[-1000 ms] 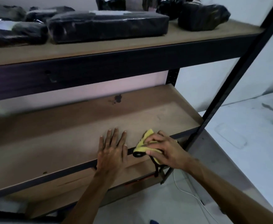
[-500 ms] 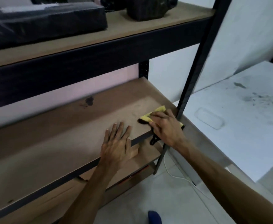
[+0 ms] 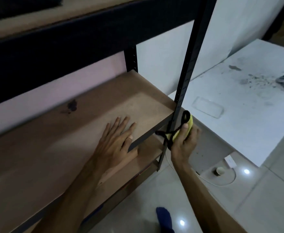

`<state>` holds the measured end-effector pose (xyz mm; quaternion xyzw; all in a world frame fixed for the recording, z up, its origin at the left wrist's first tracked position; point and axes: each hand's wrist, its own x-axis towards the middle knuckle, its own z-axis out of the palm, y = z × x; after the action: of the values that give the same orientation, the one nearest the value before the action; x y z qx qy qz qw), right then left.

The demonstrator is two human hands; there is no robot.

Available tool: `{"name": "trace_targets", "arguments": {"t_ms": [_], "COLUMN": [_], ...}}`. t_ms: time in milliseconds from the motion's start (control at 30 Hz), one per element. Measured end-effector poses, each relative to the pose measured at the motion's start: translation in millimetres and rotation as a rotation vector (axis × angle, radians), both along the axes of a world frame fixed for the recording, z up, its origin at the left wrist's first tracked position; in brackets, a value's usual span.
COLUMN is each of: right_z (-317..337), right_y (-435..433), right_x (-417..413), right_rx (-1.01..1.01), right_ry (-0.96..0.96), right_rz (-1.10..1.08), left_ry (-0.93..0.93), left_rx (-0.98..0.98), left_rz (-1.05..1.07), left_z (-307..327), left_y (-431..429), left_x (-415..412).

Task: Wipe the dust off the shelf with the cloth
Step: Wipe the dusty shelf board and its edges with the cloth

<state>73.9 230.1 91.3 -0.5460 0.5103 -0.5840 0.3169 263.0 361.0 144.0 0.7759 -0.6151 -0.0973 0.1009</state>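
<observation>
Two hands in view, both at the front right end of the brown fibreboard shelf [image 3: 87, 125].

My left hand [image 3: 116, 142] lies palm down on the board, fingers straight and a little spread, gripping nothing. The thumb hangs over the black metal front rail [image 3: 143, 138].

My right hand [image 3: 184, 142] is curled round the small yellow cloth with black edging [image 3: 189, 124], thumb pressed on its near face, fingers wrapped behind. The grip is firm on the cloth.

The cloth is off the board itself. It sits at the shelf's front right corner, on the outer side of the black metal upright post [image 3: 186, 73], level with the rail. Loops of its black edging cross in front of the post; I cannot tell whether the yellow part touches the metal.

On the board, well back from my left hand, there is a dark stain [image 3: 72, 105] near the pink wall [image 3: 53, 91].

To the right of the post is a white flat surface [image 3: 230, 118] with grey smudges. Below it is a pale tiled floor [image 3: 222, 211], with a white cable [image 3: 228, 182] curling on it. A blue-clad toe [image 3: 163, 217] shows at the bottom edge.
</observation>
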Motion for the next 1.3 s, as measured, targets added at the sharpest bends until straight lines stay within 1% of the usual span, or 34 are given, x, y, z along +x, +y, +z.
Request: {"name": "trace_targets", "arguments": {"t_ms": [33,133,200,333,500,667,833,1033,1133,1300], "right_z": [-2.6,-15.9,-21.2,-23.1,-28.0,-22.9,-21.1,-21.1,-17.8,-23.9], "right_y": [-2.6,-1.6,-2.3,3.6,56.1,106.4,139.4,187.5,221.1,285.5], "right_x": [10.8,42.6,53.9,56.7,71.0,86.8,95.0,108.9,116.5,135.2], "right_rx": [0.007,0.033,0.032,-0.029,-0.059,-0.073,-0.108,-0.084,-0.095,-0.143], "right_ry": [-0.028,-0.058,-0.074,-0.028,-0.001,-0.017,-0.001,0.039,0.034,0.029], "right_rz": [-0.005,0.070,0.059,0.127,0.209,0.250,0.292,0.368,0.428,0.553], "left_ry": [-0.005,0.003,0.017,0.008,0.009,0.035,0.065,0.018,0.028,0.023], "left_rx": [-0.001,0.008,0.003,0.012,0.021,0.006,-0.001,0.007,0.010,-0.046], "left_rz": [-0.004,-0.017,-0.011,-0.022,-0.045,-0.073,-0.067,-0.051,-0.035,0.024], "left_z": [-0.6,-1.2,-3.1,-6.7,-4.4,-1.8,0.6,-0.1,1.4,0.4], "left_y": [0.1,1.6,0.5,-2.8,2.0,30.1,73.9,147.4,189.0,262.0], "left_x": [0.1,1.3,4.6,14.0,18.3,25.2,38.8,72.9,89.2,107.4]}}
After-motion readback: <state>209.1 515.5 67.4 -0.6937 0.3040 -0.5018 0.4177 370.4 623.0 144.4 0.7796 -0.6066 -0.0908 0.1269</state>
